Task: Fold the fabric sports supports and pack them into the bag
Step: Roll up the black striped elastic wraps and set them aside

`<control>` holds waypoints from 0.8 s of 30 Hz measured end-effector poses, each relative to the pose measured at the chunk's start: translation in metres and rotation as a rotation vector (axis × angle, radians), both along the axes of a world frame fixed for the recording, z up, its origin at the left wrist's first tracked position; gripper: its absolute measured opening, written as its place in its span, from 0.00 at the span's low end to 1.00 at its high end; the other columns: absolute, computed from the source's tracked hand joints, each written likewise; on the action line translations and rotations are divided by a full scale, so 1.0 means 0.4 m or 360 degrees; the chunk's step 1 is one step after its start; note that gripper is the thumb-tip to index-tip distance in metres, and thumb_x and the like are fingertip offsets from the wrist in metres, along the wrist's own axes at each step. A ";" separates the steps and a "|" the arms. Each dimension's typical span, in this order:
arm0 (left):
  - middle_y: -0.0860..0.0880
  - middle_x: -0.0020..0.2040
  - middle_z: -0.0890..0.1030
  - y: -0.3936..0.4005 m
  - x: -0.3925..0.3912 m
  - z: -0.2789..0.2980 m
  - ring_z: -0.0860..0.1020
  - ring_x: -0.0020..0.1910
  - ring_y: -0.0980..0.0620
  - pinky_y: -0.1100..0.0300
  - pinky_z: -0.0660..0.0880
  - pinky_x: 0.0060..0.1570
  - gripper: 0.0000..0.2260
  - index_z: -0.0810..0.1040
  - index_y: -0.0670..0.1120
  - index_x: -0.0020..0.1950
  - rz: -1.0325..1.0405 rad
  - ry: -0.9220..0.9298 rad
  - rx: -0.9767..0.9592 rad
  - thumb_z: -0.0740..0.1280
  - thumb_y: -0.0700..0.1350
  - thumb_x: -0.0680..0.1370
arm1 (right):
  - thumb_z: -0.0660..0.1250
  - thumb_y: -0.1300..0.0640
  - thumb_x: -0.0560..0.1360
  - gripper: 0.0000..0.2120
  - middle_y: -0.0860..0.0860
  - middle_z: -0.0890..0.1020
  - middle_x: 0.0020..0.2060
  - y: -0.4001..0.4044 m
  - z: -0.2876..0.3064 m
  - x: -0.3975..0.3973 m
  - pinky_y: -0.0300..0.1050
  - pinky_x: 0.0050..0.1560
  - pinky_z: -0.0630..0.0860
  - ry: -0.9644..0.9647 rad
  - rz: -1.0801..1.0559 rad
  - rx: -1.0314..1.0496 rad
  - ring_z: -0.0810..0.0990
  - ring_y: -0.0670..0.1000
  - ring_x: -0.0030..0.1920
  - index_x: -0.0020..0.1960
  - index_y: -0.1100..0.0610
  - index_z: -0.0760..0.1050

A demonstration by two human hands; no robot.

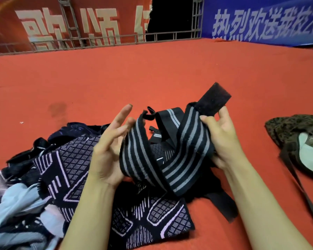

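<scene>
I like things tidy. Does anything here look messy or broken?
Yes. The patterned supports lie crumpled in an unfolded pile on the red carpet, and the striped wrap held between both hands is twisted. The red banner behind looks torn beside a dark gap.

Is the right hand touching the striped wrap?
Touching. The head view shows the right hand pinching the striped wrap near its black end tab.

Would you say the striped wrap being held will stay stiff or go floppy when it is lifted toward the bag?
Probably floppy: the striped wrap already sags and twists between the left hand and right hand. Its dark end tab sticks up, so that part seems stiffer. Likely light.
</scene>
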State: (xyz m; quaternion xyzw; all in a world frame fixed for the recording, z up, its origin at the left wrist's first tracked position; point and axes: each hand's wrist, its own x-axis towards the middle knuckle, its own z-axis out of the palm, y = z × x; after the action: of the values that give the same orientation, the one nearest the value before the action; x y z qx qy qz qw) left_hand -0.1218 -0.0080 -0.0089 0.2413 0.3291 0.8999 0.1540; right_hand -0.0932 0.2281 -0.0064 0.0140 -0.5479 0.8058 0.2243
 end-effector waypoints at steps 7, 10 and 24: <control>0.39 0.63 0.84 0.007 0.001 0.006 0.87 0.52 0.47 0.54 0.84 0.50 0.30 0.72 0.47 0.77 0.0149 -0.0069 -0.0339 0.71 0.34 0.75 | 0.60 0.69 0.84 0.18 0.54 0.84 0.40 -0.090 0.094 -0.096 0.45 0.36 0.81 0.0073 0.0317 0.0257 0.84 0.51 0.36 0.66 0.50 0.72; 0.40 0.55 0.86 0.002 -0.005 0.005 0.87 0.48 0.48 0.56 0.84 0.49 0.19 0.81 0.44 0.65 0.0223 -0.0132 -0.0423 0.68 0.31 0.76 | 0.60 0.71 0.82 0.19 0.57 0.84 0.43 -0.117 0.089 -0.129 0.47 0.37 0.81 0.0013 0.0518 0.0241 0.83 0.54 0.37 0.64 0.50 0.75; 0.47 0.34 0.76 0.026 0.012 0.009 0.71 0.20 0.55 0.66 0.69 0.20 0.08 0.75 0.45 0.38 0.0239 -0.0417 -0.0457 0.63 0.47 0.74 | 0.65 0.65 0.82 0.12 0.55 0.83 0.44 -0.101 0.040 -0.155 0.47 0.42 0.81 -0.0237 0.0596 0.0298 0.84 0.52 0.41 0.64 0.57 0.77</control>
State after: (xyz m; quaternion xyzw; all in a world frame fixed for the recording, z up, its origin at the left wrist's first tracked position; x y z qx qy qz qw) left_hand -0.1169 0.0025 -0.0051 0.0723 0.4483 0.8763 0.1607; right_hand -0.1551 0.1875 0.0098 0.0767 -0.6232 0.7778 0.0273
